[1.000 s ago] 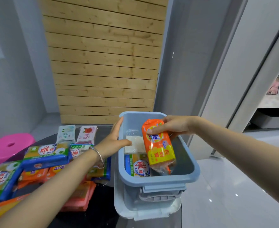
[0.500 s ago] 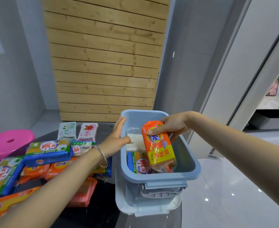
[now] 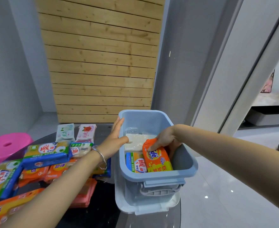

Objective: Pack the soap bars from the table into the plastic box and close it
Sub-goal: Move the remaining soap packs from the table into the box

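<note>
A light blue plastic box stands open at the table's right edge, on top of its white lid. My right hand reaches down inside it, gripping an orange soap pack that sits low in the box. My left hand lies flat against the box's left wall, thumb over the rim touching a white soap bar. A blue and yellow soap pack lies inside too. Several wrapped soap bars are piled on the dark table to the left.
A pink stool stands left of the table. Behind is a wooden slat panel and grey walls. To the right the table ends and a glossy white floor lies below.
My right hand has lowered the orange soap pack from above the rim down into the box. My left hand has stayed on the box's left wall.
</note>
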`<state>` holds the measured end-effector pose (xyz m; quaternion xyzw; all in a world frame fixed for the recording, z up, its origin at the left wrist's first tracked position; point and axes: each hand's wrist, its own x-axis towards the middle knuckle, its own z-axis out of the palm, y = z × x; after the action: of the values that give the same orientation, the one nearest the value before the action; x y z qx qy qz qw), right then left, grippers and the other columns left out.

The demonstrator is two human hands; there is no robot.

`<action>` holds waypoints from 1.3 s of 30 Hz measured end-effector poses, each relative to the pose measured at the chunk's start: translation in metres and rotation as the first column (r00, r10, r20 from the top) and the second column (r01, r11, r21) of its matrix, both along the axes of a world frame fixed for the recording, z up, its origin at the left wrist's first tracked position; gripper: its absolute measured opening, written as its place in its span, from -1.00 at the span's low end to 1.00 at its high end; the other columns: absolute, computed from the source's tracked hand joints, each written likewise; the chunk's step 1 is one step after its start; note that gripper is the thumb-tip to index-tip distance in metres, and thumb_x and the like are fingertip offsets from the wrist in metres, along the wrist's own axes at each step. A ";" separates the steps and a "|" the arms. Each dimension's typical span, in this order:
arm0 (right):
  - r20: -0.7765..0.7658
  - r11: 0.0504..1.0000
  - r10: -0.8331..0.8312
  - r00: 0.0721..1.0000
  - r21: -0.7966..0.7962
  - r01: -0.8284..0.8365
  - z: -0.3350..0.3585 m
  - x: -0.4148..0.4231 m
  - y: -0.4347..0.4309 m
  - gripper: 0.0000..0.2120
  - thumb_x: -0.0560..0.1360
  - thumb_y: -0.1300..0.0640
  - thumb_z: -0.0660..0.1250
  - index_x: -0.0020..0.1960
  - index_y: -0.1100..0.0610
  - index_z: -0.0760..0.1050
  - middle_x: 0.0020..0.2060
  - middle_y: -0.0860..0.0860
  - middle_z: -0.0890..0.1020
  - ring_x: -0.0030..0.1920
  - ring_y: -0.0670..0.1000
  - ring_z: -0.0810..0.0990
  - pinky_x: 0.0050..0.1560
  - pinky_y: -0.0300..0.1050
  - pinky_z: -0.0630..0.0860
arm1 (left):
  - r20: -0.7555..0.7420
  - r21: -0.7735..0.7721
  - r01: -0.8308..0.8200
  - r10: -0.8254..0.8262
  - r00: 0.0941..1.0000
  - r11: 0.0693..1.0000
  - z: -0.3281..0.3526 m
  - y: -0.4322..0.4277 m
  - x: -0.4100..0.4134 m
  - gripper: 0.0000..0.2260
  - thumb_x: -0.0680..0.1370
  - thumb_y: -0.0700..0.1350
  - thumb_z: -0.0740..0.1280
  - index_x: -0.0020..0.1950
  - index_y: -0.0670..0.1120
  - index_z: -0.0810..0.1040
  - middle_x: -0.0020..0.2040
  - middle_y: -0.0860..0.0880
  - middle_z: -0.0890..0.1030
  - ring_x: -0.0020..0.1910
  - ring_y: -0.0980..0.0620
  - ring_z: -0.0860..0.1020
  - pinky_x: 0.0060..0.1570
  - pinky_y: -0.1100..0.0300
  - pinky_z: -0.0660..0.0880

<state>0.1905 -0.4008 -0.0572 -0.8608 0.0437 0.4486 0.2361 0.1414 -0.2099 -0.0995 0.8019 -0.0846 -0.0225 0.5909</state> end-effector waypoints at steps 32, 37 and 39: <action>0.402 0.840 -0.223 0.888 0.542 -0.034 0.023 -0.045 0.013 -0.59 0.53 -0.07 0.28 0.30 0.10 0.45 0.27 0.06 0.52 0.20 0.05 0.55 0.15 -0.10 0.52 | -0.125 -0.136 -0.082 0.065 0.990 0.987 0.005 0.009 -0.040 -0.39 0.58 -0.05 0.20 0.53 0.01 -0.07 0.43 0.07 0.33 0.30 0.10 0.43 0.25 0.16 0.43; 0.426 0.728 -0.198 0.883 0.667 -0.158 0.038 -0.058 0.074 -0.67 0.53 -0.02 0.30 0.24 0.10 0.51 0.23 0.01 0.58 0.18 0.01 0.59 0.19 -0.12 0.51 | -0.034 0.056 -0.224 0.226 0.974 0.973 0.006 0.095 -0.050 -0.57 0.58 -0.02 0.20 0.43 -0.05 0.28 0.45 -0.05 0.33 0.35 0.06 0.36 0.27 0.21 0.28; 0.422 0.733 -0.139 0.896 0.652 -0.194 0.035 -0.059 0.102 -0.66 0.52 -0.02 0.30 0.24 0.11 0.51 0.24 0.02 0.58 0.22 0.04 0.57 0.21 -0.11 0.49 | 0.003 0.186 -0.282 0.287 0.958 0.941 0.001 0.139 -0.055 -0.60 0.57 -0.07 0.23 0.40 -0.11 0.33 0.41 -0.10 0.38 0.31 0.02 0.41 0.27 0.17 0.33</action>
<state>0.1317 -0.2984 -0.0218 -0.7937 -0.1911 0.2286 0.5304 0.0867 -0.0709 -0.0990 0.8566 0.0418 0.0455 0.5123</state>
